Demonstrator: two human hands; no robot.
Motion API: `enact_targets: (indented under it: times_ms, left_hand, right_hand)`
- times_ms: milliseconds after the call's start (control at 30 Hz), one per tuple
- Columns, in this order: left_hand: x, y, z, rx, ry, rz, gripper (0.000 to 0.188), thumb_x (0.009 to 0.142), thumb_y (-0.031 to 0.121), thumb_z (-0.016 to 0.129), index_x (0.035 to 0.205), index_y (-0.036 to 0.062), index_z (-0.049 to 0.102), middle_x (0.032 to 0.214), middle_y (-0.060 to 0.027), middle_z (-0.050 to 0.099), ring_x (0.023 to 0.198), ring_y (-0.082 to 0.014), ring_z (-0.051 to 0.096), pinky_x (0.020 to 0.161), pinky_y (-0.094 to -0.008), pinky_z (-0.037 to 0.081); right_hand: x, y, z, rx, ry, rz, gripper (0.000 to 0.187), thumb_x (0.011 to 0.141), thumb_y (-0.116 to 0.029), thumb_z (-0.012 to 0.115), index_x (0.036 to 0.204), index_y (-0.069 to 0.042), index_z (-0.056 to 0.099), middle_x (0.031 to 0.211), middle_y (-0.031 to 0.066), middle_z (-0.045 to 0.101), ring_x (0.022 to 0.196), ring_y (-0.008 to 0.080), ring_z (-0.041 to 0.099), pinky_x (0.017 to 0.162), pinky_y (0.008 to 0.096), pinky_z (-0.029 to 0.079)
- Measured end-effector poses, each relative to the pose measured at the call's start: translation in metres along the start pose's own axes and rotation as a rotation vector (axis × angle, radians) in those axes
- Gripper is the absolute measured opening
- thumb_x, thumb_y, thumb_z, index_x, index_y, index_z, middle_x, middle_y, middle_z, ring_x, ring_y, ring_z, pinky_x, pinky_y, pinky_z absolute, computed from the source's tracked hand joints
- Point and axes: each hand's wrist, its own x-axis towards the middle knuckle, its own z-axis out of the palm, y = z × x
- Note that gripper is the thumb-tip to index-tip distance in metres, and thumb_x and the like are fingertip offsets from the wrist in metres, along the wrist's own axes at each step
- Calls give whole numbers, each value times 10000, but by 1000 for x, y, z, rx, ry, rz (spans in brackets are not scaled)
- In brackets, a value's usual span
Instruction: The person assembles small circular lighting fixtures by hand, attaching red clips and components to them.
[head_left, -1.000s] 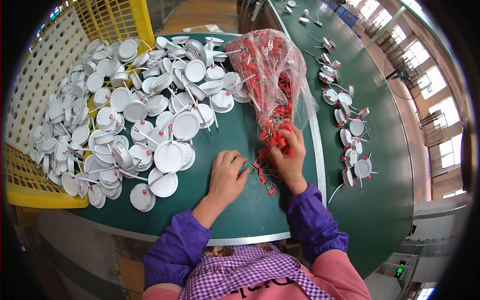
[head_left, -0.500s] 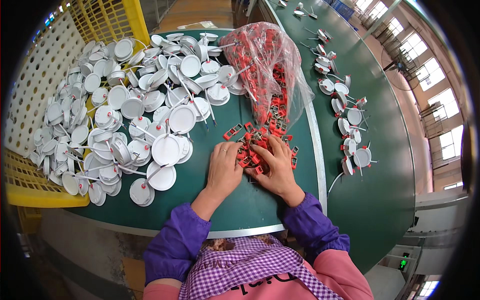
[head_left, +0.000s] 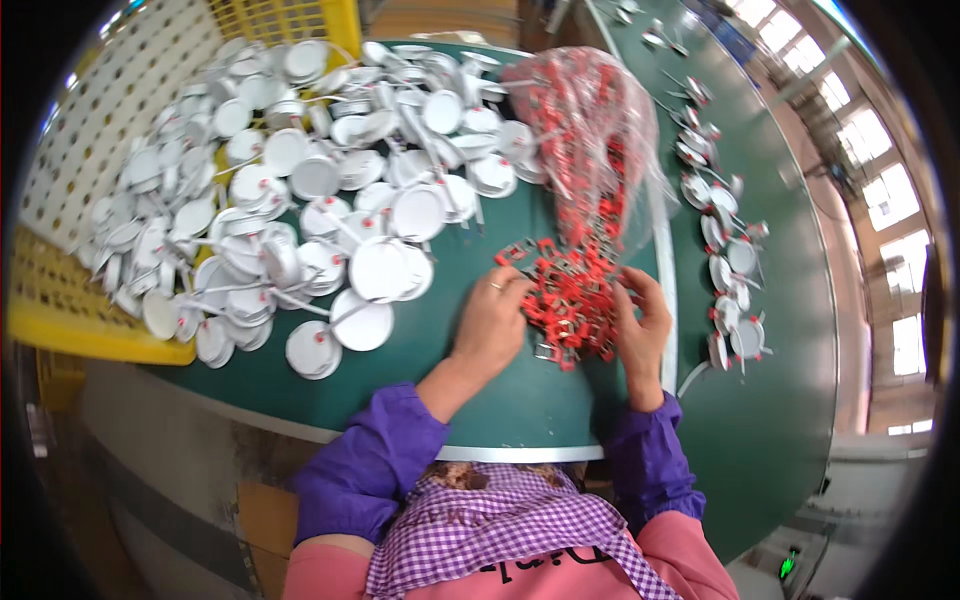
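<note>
A loose heap of small red clips with metal parts [head_left: 570,305] lies on the green table. At its left edge, my left hand [head_left: 488,325] rests with bent fingers against the clips; its thumb is hidden and no held clip shows. My right hand [head_left: 643,325] is at the right edge, thumb and fingers apart, fingertips by the clips. Behind the heap, a clear plastic bag [head_left: 590,130] full of the same red clips lies with its mouth towards me, clips spilling out. Left of my hands spreads a big pile of round white discs [head_left: 380,268] with short cables and red spots.
A yellow plastic crate [head_left: 100,325] lies tipped at the left, discs running out of it. Past a pale metal edge strip [head_left: 668,290] on the right, a second green surface [head_left: 740,440] carries a row of white discs [head_left: 742,257] with cables.
My hands have moved apart to either side of the clips, the right one opening its fingers. The clip heap is broader and more spread out. The whole view has shifted a little.
</note>
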Motion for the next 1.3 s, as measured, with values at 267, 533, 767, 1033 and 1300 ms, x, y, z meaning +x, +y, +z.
enact_targets:
  times_ms: [267, 533, 767, 1033, 1300]
  left_hand:
    - [-8, -1, 2, -11, 22, -50, 335, 722, -41, 538, 1052, -9, 586, 1091, -159, 544, 1047, -349, 531, 923, -429, 433]
    - [-3, 8, -1, -141, -1, -129, 387, 713, -33, 565, 1098, 11, 559, 1149, -174, 509, 1067, -382, 519, 930, -446, 430]
    - [-3, 2, 1, -226, 89, -153, 449, 705, 13, 620, 1145, 18, 532, 1190, -214, 491, 1103, -387, 503, 941, -425, 420]
    - [1, 13, -6, -260, 100, -307, 507, 740, 162, 712, 1191, 21, 527, 1236, -244, 502, 1131, -384, 515, 945, -428, 423]
    - [2, 17, -8, -362, 10, -392, 476, 737, 103, 718, 1176, 57, 538, 1258, -195, 507, 1072, -351, 554, 901, -404, 455]
  right_hand:
    - [47, -78, 54, -43, -312, -343, 372, 801, -86, 703, 1152, -13, 605, 1200, 150, 593, 1079, 260, 587, 866, 326, 472]
    - [169, -113, 175, -117, -366, -560, 556, 779, -362, 737, 1223, -59, 594, 1263, 208, 545, 1155, 324, 553, 911, 384, 466]
    - [302, -126, 260, -138, -414, -391, 688, 782, -547, 669, 1228, -28, 599, 1140, 279, 614, 1126, 371, 581, 960, 389, 440]
    - [406, -42, 330, -599, -571, -191, 826, 804, -788, 350, 1476, -309, 298, 1509, 302, 170, 1412, 448, 144, 1144, 477, 156]
    - [399, -49, 377, -490, -1112, -212, 724, 836, -712, 476, 1420, -288, 423, 1484, 221, 317, 1368, 340, 318, 1103, 422, 268]
